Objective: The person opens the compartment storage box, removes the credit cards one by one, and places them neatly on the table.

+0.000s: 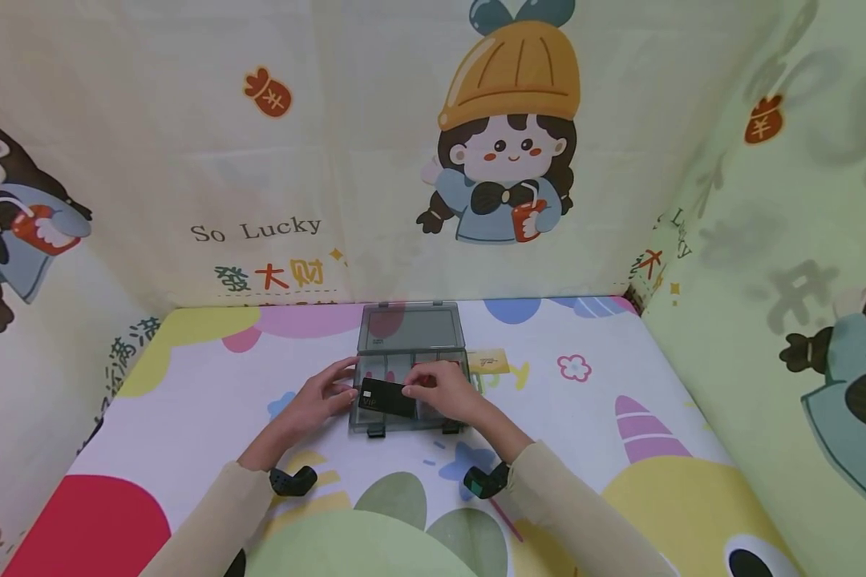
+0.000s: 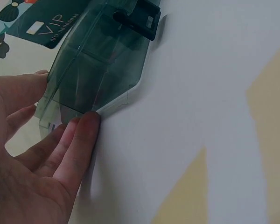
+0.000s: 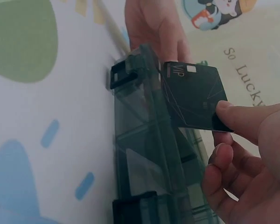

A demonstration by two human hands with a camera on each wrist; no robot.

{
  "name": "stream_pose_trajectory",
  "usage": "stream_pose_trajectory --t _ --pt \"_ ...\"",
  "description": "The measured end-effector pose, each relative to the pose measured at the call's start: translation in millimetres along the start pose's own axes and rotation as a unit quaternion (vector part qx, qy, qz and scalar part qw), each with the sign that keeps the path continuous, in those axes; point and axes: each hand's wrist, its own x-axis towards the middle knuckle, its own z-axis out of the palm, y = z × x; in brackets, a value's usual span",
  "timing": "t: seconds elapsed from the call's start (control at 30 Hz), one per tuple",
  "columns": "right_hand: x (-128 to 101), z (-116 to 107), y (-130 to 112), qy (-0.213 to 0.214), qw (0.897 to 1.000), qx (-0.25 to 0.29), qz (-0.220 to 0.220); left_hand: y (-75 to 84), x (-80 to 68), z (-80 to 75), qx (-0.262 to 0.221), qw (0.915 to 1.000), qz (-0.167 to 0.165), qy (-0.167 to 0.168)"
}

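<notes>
A dark translucent compartment box point(image 1: 410, 330) stands on the table, lid swung back from me. At its left side is my left hand point(image 1: 322, 394); thumb and fingertips hold the wall, as the left wrist view point(image 2: 51, 158) shows. Thumb and forefinger of my right hand point(image 1: 443, 390) pinch one end of a black VIP card point(image 1: 386, 398). The card is tilted over the box's near compartments, chip end toward the left hand. In the right wrist view the card point(image 3: 193, 93) overlaps the box rim, and the other right fingers curl below it.
A yellow card point(image 1: 492, 361) lies to the right of the box, close to its edge. Two black latches point(image 1: 377, 431) stick out at the box's front. The patterned tablecloth point(image 1: 548, 433) meets printed fabric walls point(image 1: 375, 160) at the back and sides.
</notes>
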Motion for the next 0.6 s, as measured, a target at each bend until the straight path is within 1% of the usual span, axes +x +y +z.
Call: stream_pose_trajectory --t 0.1,0.23,0.6 --pt "-1.8 -3.4 0.3 0.004 1.0 0.003 0.004 0.2 -0.4 0.1 -0.001 1.0 0.005 -0.001" --pt "-3.3 -6.1 -0.5 0.02 1.0 0.0 0.007 0.0 -1.2 -0.2 -0.001 1.0 0.01 -0.001" --pt "-3.9 -14.9 7.1 0.041 0.998 0.041 0.003 0.2 -1.3 -0.4 0.001 1.0 0.004 0.001"
